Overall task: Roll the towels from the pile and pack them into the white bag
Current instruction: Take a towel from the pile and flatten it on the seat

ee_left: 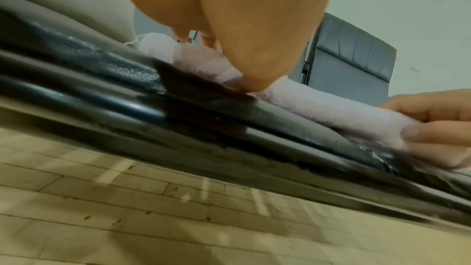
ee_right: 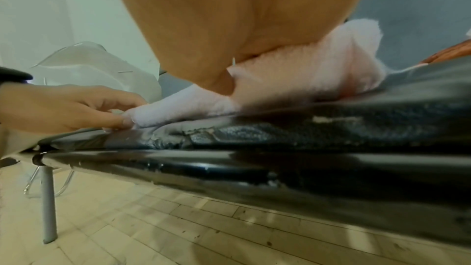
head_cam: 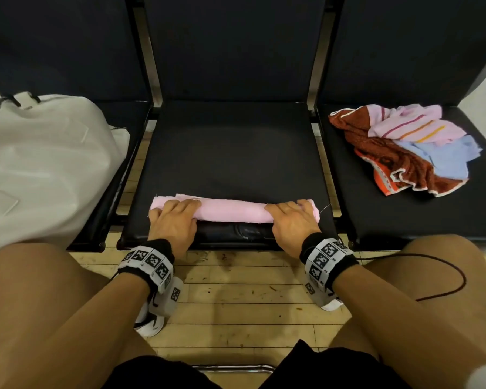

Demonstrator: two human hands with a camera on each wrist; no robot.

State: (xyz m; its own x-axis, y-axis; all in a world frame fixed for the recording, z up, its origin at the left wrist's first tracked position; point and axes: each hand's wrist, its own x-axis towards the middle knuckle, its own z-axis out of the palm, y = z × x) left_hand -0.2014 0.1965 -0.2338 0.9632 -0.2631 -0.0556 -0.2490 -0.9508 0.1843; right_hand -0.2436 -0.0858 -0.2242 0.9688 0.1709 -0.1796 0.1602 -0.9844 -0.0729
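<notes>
The pink towel (head_cam: 233, 211) lies rolled on the middle seat (head_cam: 230, 153), at its near edge, long axis running 9 to 3 o'clock. The left hand (head_cam: 173, 220) clasps the 9 o'clock end and the right hand (head_cam: 292, 220) the 3 o'clock end, fingers curled over the roll. The bag (head_cam: 48, 164) sits at 9 o'clock, nearer the left hand; the pile (head_cam: 404, 147) lies toward 2 o'clock.
</notes>
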